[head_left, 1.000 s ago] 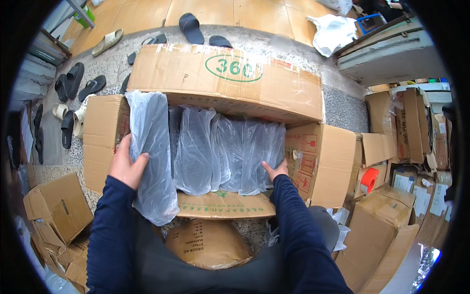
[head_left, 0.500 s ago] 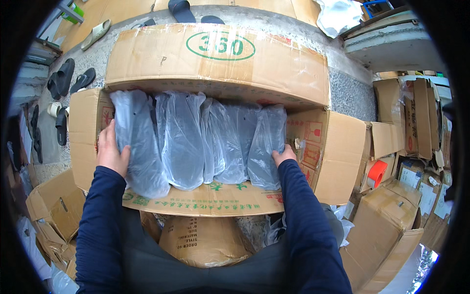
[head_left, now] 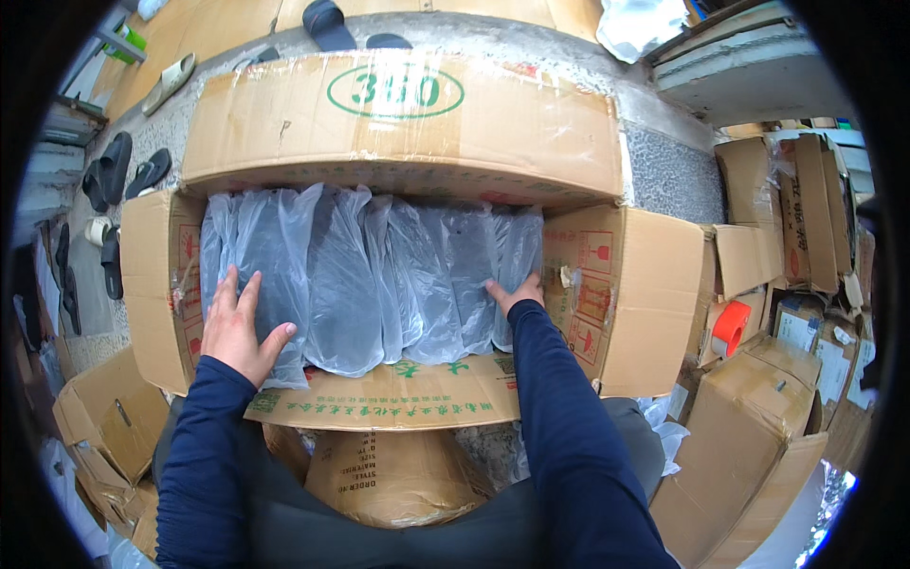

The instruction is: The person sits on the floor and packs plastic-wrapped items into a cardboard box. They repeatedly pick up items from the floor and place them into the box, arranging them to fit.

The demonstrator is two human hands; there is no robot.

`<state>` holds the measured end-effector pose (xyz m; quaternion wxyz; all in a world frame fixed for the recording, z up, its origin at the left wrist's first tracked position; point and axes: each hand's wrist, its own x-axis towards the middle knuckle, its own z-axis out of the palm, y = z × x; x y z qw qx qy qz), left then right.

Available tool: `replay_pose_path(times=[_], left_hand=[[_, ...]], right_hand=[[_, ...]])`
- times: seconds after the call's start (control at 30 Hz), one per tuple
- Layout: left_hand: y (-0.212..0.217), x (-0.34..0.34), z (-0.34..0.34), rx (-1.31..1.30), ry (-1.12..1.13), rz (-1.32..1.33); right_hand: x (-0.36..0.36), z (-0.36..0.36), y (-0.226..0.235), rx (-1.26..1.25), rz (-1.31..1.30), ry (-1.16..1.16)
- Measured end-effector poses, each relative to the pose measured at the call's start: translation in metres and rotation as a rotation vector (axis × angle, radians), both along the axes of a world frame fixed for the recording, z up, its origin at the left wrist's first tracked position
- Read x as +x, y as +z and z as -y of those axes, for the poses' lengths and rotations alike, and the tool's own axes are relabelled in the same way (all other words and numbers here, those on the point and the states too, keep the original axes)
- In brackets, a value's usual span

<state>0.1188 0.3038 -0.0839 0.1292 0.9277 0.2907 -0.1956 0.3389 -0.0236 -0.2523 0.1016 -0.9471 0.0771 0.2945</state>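
Observation:
An open cardboard carton (head_left: 398, 142) lies in front of me. Frosted plastic bags stand in a row inside it, each showing a dark, flat shape like a slipper sole. My left hand (head_left: 243, 327) is open, its fingers spread against the leftmost bagged slippers (head_left: 270, 256). At the other end, my right hand (head_left: 518, 292) straddles the rightmost bagged slippers (head_left: 517, 242), thumb on one side and fingers on the other. Its fingertips are partly hidden behind the plastic.
Another taped carton (head_left: 393, 479) sits between my legs. Loose dark slippers (head_left: 116, 156) lie on the floor at left. At right are more cartons (head_left: 730, 427), a roll of orange tape (head_left: 729, 328) and folded cardboard (head_left: 806, 213). A white plastic bag (head_left: 640, 28) lies at the far right.
My left hand has moved right and down from the carton's left wall onto the bags. The right hand has shifted left over the end bag. The bags now sit closer together.

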Motion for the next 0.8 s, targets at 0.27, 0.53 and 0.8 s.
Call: replay_pose_path(times=[0.27, 0.53, 0.8], left_hand=[[0.010, 0.011, 0.011, -0.146, -0.056, 0.220], [-0.108, 0.092, 0.166, -0.306, -0.963, 0.242], [-0.248, 0.191, 0.310, -0.028, -1.050, 0.327]], right_hand=[[0.042, 0.089, -0.052, 0.363, -0.184, 0.023], [0.017, 0.084, 0.148, 0.489, 0.126, 0.105], [-0.023, 0.154, 0.242, 0.997, 0.671, -0.406]])
